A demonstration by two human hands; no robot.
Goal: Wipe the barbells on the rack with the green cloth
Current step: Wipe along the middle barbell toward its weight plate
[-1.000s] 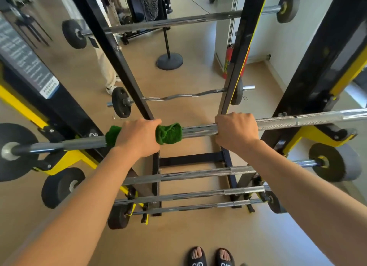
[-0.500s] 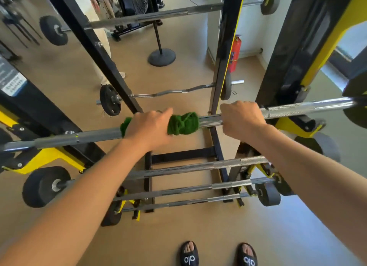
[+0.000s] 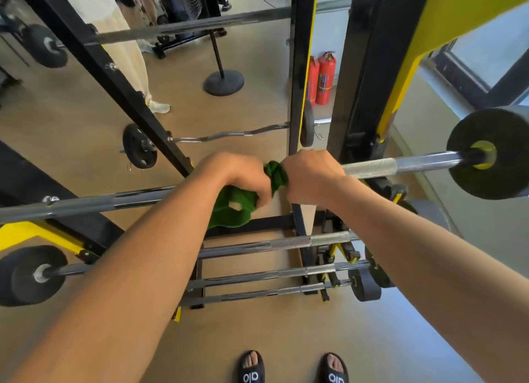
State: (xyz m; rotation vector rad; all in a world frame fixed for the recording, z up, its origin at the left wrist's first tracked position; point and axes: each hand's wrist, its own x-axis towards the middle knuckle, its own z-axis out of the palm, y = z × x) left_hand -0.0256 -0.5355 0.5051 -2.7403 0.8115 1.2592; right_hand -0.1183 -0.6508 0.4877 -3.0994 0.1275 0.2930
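A steel barbell point(image 3: 400, 165) lies across the black and yellow rack point(image 3: 369, 102) at chest height, with a black plate point(image 3: 489, 153) on its right end. My left hand point(image 3: 237, 176) grips the green cloth point(image 3: 233, 208) around the bar near its middle; part of the cloth hangs below. My right hand point(image 3: 312, 176) grips the bar just right of it, touching the cloth's bunched end point(image 3: 276, 172). Three more barbells point(image 3: 274, 243) rest on lower pegs.
A curl bar point(image 3: 229, 133) and a higher barbell point(image 3: 186, 27) sit on the rack's far side. Red fire extinguishers point(image 3: 325, 79) stand by the wall, a round stand base point(image 3: 223, 82) on the floor. Another person's legs point(image 3: 126, 39) stand behind. My sandalled feet point(image 3: 292, 368) are below.
My left hand has slid the cloth rightwards along the bar until it meets my right hand. The cloth now hangs looser beneath the bar. The view has shifted right.
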